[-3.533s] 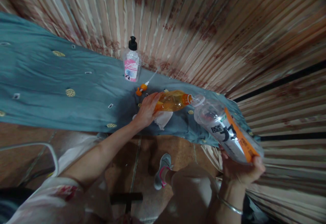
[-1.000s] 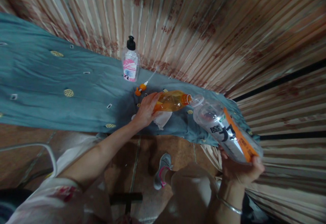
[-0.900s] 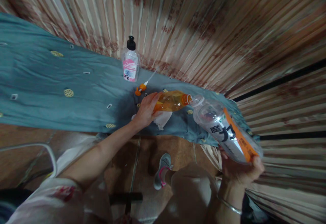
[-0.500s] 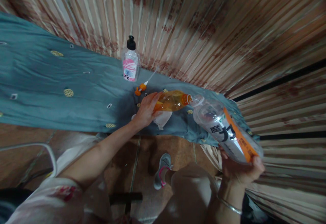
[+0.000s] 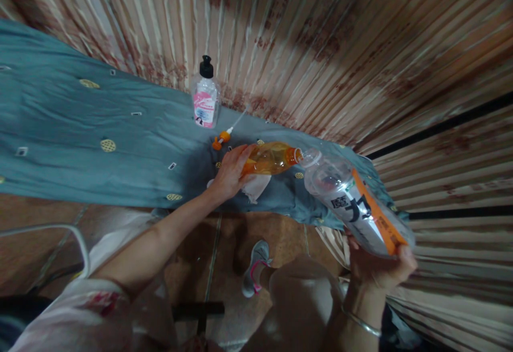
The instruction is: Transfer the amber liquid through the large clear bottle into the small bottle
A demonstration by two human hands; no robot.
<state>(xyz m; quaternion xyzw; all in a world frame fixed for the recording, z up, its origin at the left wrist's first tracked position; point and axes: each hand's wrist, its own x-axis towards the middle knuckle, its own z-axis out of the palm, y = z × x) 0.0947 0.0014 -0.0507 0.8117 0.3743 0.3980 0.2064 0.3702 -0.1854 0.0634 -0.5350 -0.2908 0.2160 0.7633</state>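
My left hand [image 5: 232,170] is wrapped round the lower part of an orange see-through bottle [image 5: 272,158], which lies nearly level with its open neck pointing right. My right hand [image 5: 382,266] grips the base of a large clear plastic bottle [image 5: 352,200] with an orange and white label. That bottle is tilted, its neck end down toward the orange bottle's mouth. The two necks meet or nearly meet; I cannot tell whether they touch. Beyond my left hand lies an orange spray or pump top [image 5: 222,139] with a thin clear tube. Under the orange bottle is a whitish cloth [image 5: 256,187].
A clear bottle with a black cap and pink label [image 5: 206,101] stands at the back. A teal patterned cloth [image 5: 136,149] covers the long surface. Pleated curtains [image 5: 280,31] hang behind and at the right. My shoe [image 5: 256,266] is on the tiled floor.
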